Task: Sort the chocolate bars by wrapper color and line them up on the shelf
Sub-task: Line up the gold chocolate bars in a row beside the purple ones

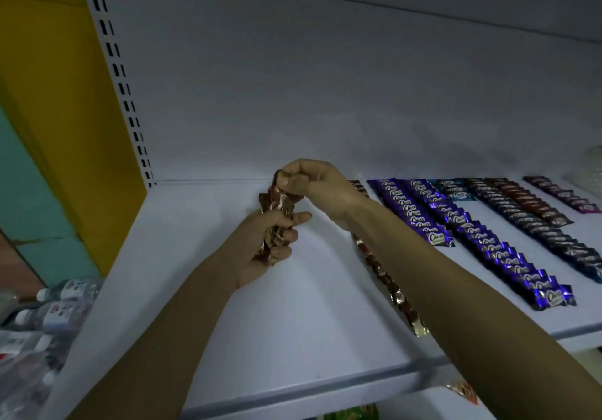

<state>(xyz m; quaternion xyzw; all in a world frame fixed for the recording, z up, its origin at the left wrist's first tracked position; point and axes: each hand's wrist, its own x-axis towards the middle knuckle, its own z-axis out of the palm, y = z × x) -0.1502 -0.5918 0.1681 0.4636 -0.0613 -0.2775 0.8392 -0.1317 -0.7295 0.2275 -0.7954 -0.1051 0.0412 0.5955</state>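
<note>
Gold-wrapped bars (277, 206): bunch gripped in left hand (260, 250); right hand (312, 185) fingers (293, 181) pinching one. Risk: bunch may spill; forearm (456, 273) may scuff gold row (395, 292) at shelf (228, 305) front.

Panel (325, 77): plain white, behind the shelf (309, 322).
Upright (120, 77): white, twin columns of dark slots.
Wall (49, 93): yellow above, teal below, far left.
Bottles (49, 309): clear, white caps, lying lower left.
Light: dim, bluish.
</note>
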